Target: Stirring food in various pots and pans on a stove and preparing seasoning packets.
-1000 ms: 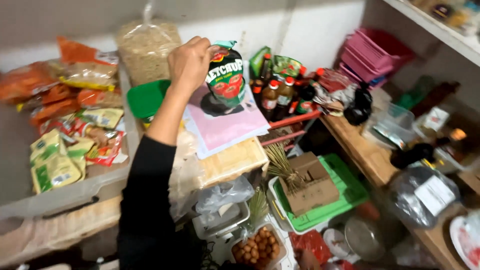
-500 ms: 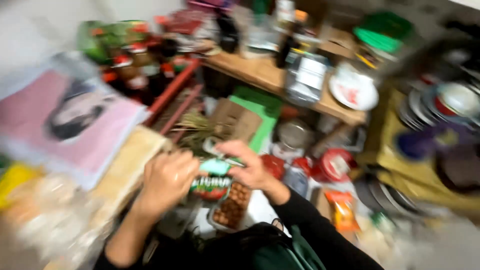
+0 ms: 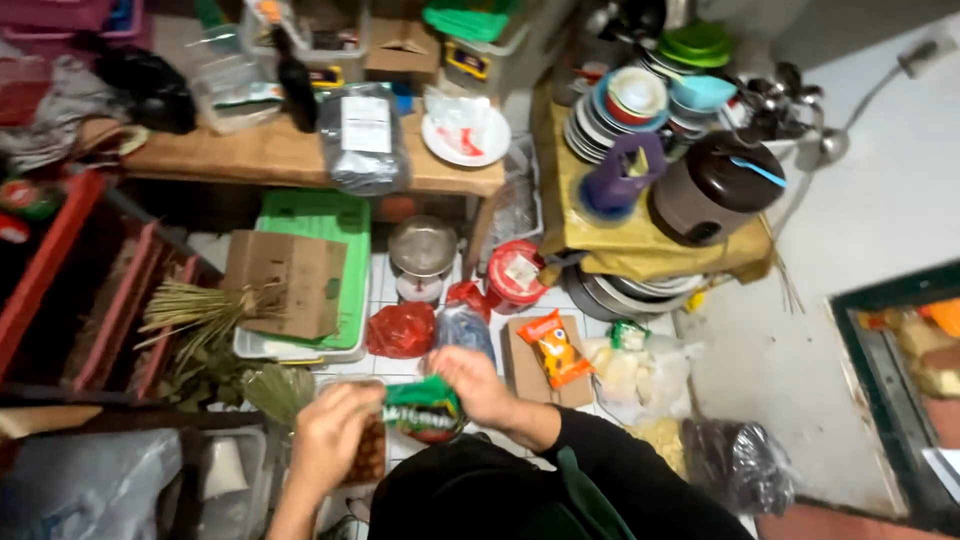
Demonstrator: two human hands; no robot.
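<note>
Floor stock: you're standing hemmed in, w/ red bag (image 3: 401,330), orange snack packet (image 3: 553,347) and cardboard box (image 3: 288,281) crowding ahead; bare grey floor (image 3: 800,340) is lying open to your right. Your left hand (image 3: 328,436) and right hand (image 3: 474,381) are both pinching a green sachet (image 3: 423,409) low at centre, wrists bent inward.

Tiled floor (image 3: 790,370) under bags (image 3: 402,330), carton (image 3: 285,282)
</note>
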